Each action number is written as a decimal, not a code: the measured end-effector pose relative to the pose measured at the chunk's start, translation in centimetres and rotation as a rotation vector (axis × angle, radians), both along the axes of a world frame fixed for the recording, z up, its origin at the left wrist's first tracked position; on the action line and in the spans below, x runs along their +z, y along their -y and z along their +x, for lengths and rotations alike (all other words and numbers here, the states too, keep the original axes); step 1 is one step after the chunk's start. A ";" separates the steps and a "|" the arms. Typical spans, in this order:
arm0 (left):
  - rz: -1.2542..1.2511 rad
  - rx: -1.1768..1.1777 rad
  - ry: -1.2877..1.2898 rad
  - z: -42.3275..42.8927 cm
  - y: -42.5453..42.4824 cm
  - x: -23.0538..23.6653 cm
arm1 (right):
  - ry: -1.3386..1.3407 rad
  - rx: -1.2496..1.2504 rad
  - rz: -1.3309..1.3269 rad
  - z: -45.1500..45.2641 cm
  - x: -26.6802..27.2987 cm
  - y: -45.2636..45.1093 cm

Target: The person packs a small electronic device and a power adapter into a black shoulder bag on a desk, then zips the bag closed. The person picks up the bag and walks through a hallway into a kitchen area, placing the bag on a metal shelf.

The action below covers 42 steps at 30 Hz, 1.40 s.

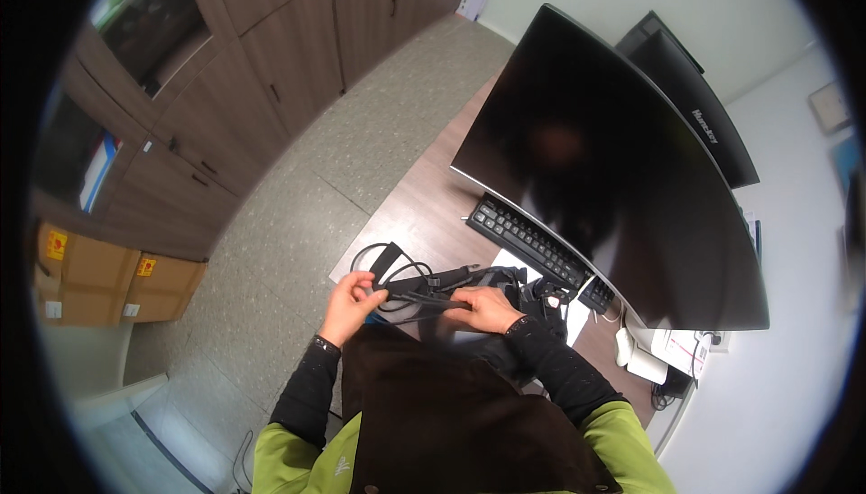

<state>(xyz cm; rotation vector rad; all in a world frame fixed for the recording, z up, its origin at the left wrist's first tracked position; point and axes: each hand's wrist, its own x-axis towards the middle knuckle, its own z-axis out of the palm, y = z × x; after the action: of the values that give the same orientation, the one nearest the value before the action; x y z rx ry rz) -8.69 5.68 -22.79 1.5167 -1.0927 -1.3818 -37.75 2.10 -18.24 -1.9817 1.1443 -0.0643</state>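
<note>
Near the desk's front edge, my left hand (353, 306) has its thumb and fingers at a black strap and cable (399, 277), with the thumb against the strap. My right hand (482, 309) grips a dark strap or cable that runs towards the left hand; its exact kind is unclear. Around and behind my right hand lies a bundle of black straps and buckles (502, 279). A loop of black cable stands out beyond my left fingers over the desk (433, 223). Whether the left fingers are closed on the strap is hard to tell.
A large curved monitor (595, 169) leans over a black keyboard (528, 237). White paper (578, 321) lies under the bundle, and a white mouse (623, 346) is to the right. Cardboard boxes (166, 291) stand at the left below wooden cabinets (230, 108). Another screen (710, 115) stands behind.
</note>
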 end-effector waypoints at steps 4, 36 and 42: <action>-0.243 0.015 0.191 3.4 2.9 1.4 | 0.125 -0.096 0.069 -1.5 0.3 -0.2; -0.321 -0.206 0.661 9.6 9.2 1.7 | 0.216 -0.235 -0.058 -3.1 -0.7 -1.7; -0.016 -0.620 -0.395 -2.7 5.7 3.8 | 0.283 -0.281 0.074 -3.1 -0.7 -1.5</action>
<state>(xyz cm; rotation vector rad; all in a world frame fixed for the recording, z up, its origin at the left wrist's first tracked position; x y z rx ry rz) -11.39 -0.01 -18.95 0.8510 -1.3627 -1.9758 -40.84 3.60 -18.91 -1.6721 1.2092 -0.4293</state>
